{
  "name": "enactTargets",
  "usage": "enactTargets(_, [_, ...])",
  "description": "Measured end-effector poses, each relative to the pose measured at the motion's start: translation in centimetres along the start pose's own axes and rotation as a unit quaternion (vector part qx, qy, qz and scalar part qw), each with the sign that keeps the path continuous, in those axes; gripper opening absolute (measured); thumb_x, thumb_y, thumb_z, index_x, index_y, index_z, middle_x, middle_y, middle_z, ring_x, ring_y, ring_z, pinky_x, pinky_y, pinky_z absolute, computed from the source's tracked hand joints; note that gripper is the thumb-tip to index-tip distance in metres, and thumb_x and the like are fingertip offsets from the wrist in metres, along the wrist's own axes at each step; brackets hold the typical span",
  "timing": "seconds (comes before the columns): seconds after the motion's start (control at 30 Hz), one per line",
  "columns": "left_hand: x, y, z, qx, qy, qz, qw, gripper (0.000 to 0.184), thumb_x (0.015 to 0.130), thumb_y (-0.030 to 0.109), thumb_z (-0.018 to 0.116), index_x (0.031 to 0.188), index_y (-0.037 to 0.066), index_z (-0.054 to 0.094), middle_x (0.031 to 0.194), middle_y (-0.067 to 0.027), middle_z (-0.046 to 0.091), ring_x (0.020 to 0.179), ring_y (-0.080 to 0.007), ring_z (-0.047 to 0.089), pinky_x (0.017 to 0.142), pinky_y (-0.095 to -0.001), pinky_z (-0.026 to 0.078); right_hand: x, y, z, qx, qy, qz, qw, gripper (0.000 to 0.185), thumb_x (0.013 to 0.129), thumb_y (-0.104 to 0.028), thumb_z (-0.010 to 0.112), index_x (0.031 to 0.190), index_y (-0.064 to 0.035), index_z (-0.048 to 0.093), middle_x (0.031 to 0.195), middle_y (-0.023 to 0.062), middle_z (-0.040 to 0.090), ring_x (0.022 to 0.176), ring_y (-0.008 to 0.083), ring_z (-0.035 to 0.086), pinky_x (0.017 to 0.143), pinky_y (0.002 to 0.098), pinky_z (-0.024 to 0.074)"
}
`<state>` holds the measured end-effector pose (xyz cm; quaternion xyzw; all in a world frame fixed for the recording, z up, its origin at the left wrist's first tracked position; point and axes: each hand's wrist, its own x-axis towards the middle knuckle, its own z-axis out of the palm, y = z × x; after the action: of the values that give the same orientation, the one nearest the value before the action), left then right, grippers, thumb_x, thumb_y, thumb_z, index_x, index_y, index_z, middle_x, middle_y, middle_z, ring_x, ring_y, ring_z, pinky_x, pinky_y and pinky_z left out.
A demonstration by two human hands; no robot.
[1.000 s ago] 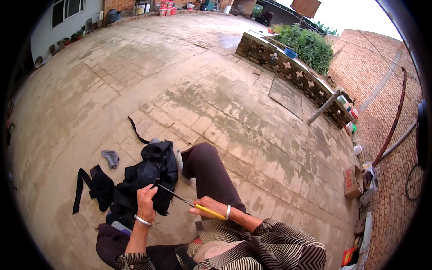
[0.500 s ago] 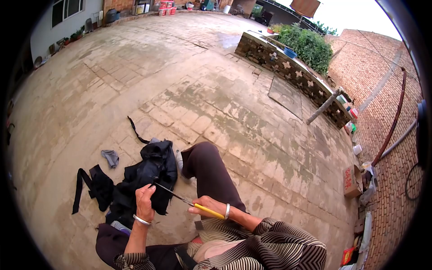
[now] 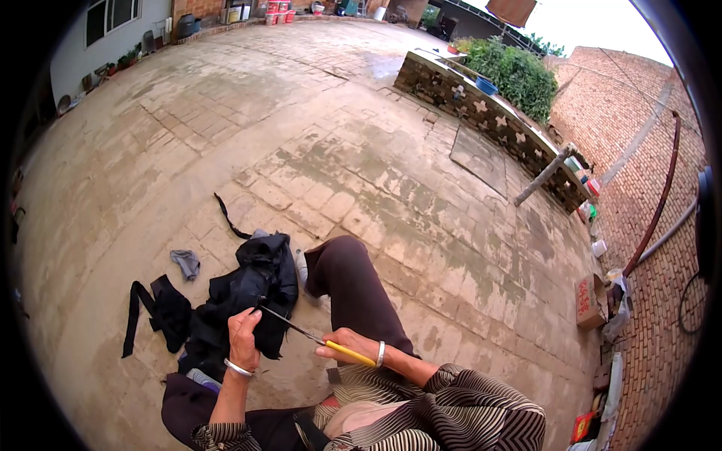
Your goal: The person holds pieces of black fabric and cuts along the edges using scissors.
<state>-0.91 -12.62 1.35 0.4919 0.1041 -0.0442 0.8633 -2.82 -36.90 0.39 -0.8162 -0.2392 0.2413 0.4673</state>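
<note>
My left hand (image 3: 244, 337) is closed on the upper edge of a heap of black cloth (image 3: 259, 274) lying on the ground before me. In my right hand (image 3: 350, 344) is a yellow-handled tool (image 3: 350, 353) with a long, thin, dark metal shaft or blade. It points left, and its far end meets the black cloth beside my left fingers. I cannot make out its exact kind. Left of the heap lies a separate black cloth piece (image 3: 171, 312) with a strap. Above that piece sits a small grey cloth (image 3: 185, 264).
My bent knee (image 3: 350, 278) rises right of the cloth. A black strip (image 3: 228, 218) reaches out from the heap. A cardboard box (image 3: 591, 302) stands by the brick wall (image 3: 654, 293) at right. Farther off is a low patterned wall (image 3: 489, 120) with plants behind.
The view has shifted very slightly. Both hands, the tool and the cloth keep nearly the same positions.
</note>
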Motion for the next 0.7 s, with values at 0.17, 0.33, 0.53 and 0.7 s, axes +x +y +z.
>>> enactTargets(0.17, [0.7,-1.8,-1.7,0.012,0.026,0.015,0.999,0.025,0.085,0.012,0.064,0.106,0.001,0.056,0.098,-0.0066,0.063,0.091,-0.0152,0.061,0.085,-0.0287,0.05,0.0,-0.3,0.0,0.01,0.0,0.001,1.0,0.05,0.095,-0.039,0.053,0.068,0.002,0.046,0.055,0.0132,0.031,0.05,0.0205,0.03,0.049,0.0384,0.0339])
enactTargets(0.33, [0.7,-0.7,-1.7,-0.012,-0.042,-0.026,0.999,0.025,0.085,0.012,0.063,0.106,0.001,0.055,0.096,-0.008,0.063,0.087,-0.0169,0.062,0.081,-0.0293,0.052,0.0,-0.3,0.0,0.001,0.001,-0.003,1.0,0.056,0.096,-0.046,0.052,0.069,0.0038,0.047,0.055,0.0153,0.034,0.05,0.0239,0.033,0.05,0.0395,0.0357])
enactTargets(0.53, [0.8,-1.7,-1.6,-0.014,0.014,-0.003,1.0,0.026,0.086,0.015,0.063,0.105,-0.002,0.057,0.091,-0.0059,0.063,0.081,-0.0119,0.06,0.075,-0.025,0.05,0.1,-0.2,0.2,0.001,0.003,-0.005,1.0,0.049,0.095,-0.038,0.053,0.068,0.0024,0.045,0.056,0.0136,0.031,0.05,0.0213,0.031,0.05,0.0388,0.0341])
enactTargets(0.7, [0.1,-0.9,-0.6,-0.005,0.034,0.009,0.999,0.028,0.085,0.015,0.064,0.106,-0.002,0.056,0.092,-0.0068,0.063,0.082,-0.0125,0.06,0.076,-0.0254,0.05,0.2,0.0,0.2,-0.001,-0.002,-0.001,1.0,0.049,0.095,-0.038,0.053,0.068,0.0021,0.044,0.057,0.0133,0.03,0.051,0.0202,0.03,0.05,0.0385,0.0336])
